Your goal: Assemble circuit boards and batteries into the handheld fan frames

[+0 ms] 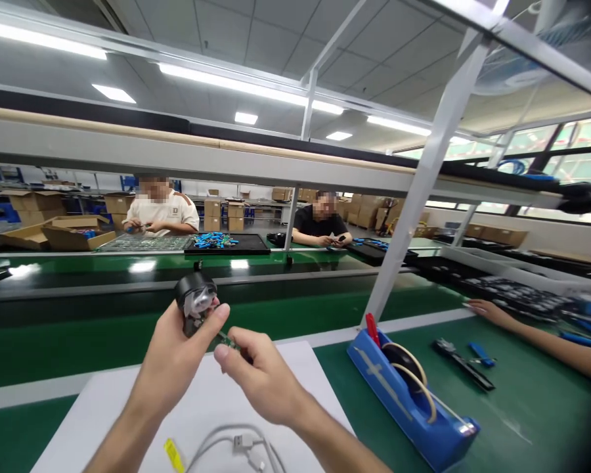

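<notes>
My left hand point(172, 355) is closed around a black round-headed device point(197, 295) with a shiny, silvery inner part facing me. To its right, my right hand point(266, 378) pinches a small green circuit board point(229, 341) between thumb and forefinger. The board lies close against the device's lower end; whether the two are joined I cannot tell. Both hands are raised over a white sheet point(295, 368). Below them on the sheet lie a grey USB cable point(241, 443) and a yellow tag point(173, 454).
A blue tape dispenser point(404, 394) with a red-handled tool stands at right. Beyond it lie a black strip-like part point(463, 364) and a blue piece point(482, 355). A co-worker's hand point(490, 312) reaches in from the right. A slanted post point(423, 164) rises behind. Two people sit opposite.
</notes>
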Demonstrator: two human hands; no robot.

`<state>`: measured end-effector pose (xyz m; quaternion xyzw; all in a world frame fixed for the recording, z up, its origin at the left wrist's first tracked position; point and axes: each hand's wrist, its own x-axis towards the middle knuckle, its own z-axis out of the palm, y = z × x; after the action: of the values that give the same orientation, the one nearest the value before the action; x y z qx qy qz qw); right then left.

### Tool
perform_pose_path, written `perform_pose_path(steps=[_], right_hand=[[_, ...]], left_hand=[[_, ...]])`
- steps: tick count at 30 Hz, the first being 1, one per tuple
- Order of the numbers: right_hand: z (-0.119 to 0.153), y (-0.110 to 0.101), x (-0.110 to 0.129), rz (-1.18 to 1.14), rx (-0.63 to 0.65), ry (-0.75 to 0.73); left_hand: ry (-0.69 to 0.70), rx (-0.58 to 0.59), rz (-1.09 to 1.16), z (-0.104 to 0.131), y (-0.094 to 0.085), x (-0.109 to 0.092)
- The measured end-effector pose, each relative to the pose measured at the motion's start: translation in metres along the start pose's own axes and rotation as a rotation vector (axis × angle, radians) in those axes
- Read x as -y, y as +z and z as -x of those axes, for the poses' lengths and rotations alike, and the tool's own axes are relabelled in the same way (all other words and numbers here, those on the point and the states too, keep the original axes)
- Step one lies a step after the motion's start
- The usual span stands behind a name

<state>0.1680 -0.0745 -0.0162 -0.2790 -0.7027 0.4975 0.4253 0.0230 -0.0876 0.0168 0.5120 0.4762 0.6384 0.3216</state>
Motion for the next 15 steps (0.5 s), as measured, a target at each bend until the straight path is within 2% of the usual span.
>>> perform_pose_path(steps=[2, 6, 8, 11, 15], right_hand=[[-0.001, -0.008, 0.003, -0.134, 0.041, 0.035], [-0.004, -0.018, 0.006, -0.499, 0.211, 0.169], [-0.005, -0.019, 0.007, -0.512, 0.197, 0.163], [-0.008, -0.018, 0.004, -0.409, 0.155, 0.115], [-0.009, -0.014, 0.0, -0.292, 0.191, 0.149]], left_hand=[[-0.069, 0.105, 0.023, -0.002, -0.006, -0.001], [-0.143, 0.355, 0.094, -0.008, -0.018, 0.004], [-0.136, 0.384, 0.107, -0.011, -0.02, 0.006], [-0.134, 0.355, 0.083, -0.013, -0.02, 0.007], [-0.113, 0.398, 0.014, -0.015, -0.016, 0.007]])
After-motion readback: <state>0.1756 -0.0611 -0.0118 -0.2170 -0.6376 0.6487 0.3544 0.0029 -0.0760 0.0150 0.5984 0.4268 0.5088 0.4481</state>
